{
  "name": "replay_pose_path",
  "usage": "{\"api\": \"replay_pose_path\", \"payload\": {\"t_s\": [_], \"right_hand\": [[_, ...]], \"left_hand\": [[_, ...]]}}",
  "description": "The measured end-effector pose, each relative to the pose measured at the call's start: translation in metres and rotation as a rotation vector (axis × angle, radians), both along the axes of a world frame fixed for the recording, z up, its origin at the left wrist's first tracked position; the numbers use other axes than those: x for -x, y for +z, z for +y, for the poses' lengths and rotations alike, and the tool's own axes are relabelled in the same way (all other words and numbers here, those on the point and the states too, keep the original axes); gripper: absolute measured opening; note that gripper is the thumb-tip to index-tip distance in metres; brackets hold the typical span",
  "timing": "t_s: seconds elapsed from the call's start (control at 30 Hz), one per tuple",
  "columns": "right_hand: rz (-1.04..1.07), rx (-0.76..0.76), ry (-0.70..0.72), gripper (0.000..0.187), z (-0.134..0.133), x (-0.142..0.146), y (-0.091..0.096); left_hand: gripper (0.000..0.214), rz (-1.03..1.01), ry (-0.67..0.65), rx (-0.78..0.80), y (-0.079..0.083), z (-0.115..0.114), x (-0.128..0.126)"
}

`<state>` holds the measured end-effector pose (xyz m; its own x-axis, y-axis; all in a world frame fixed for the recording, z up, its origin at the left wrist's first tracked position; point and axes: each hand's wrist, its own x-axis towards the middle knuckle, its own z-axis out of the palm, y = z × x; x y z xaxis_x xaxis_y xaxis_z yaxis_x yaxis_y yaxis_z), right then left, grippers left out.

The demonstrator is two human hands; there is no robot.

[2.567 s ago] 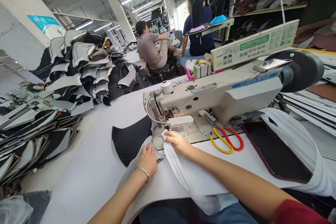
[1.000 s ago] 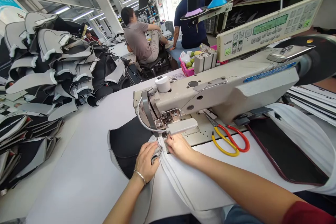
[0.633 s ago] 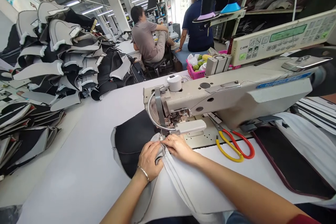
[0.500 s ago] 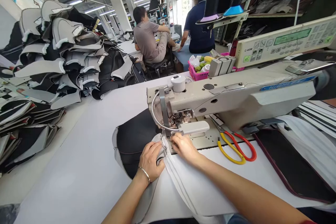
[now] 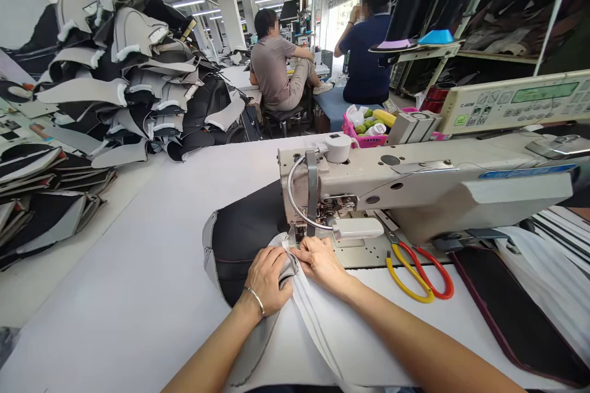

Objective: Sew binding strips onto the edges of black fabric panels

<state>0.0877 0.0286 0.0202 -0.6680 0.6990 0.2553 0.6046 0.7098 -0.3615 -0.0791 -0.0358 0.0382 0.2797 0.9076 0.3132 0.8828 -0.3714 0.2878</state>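
Observation:
My left hand is closed on the grey mesh edge of a black-and-grey sewn cover, fingers bunching the fabric just in front of the sewing machine. Close beside it, my right hand pinches the top of a pale zipper strip against the cover's edge. That strip runs down toward me over the table's front edge. The machine's needle area is partly hidden behind a metal bar and a white lamp. A silver bangle is on my left wrist.
Scissors with red and yellow handles lie right of my right hand, beside a dark phone. Grey and black sewn pieces are heaped at the left. A pink basket of fruit stands behind the machine; two people sit beyond.
My right hand has moved left from beside the needle area, its fingertips now meeting the zipper strip by my left hand. The view has shifted. One seated person has raised a hand.

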Motion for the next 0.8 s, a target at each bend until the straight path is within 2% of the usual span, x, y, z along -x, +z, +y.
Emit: {"api": "replay_pose_path", "payload": {"t_s": [0.07,0.23,0.43,0.6,0.8], "right_hand": [[-0.029,-0.055,0.003,0.027,-0.0014,0.0014,-0.0005],[-0.055,-0.174,0.034,0.027,-0.0031,0.0043,-0.0064],[0.047,-0.232,0.087,0.024,-0.0022,0.0037,-0.0034],[0.152,-0.090,0.178,0.024,-0.0033,0.0022,-0.0024],[0.126,0.029,0.109,0.021,-0.0022,0.0052,-0.0089]], "left_hand": [[0.038,-0.018,0.021,0.036,-0.0001,0.0000,-0.0004],[0.058,0.006,0.047,0.069,-0.0038,0.0001,-0.0007],[0.051,0.019,0.096,0.122,-0.0043,0.0004,-0.0001],[0.052,0.015,0.101,0.134,-0.0057,0.0014,0.0010],[0.049,0.000,0.099,0.126,-0.0045,0.0034,0.0008]]}}
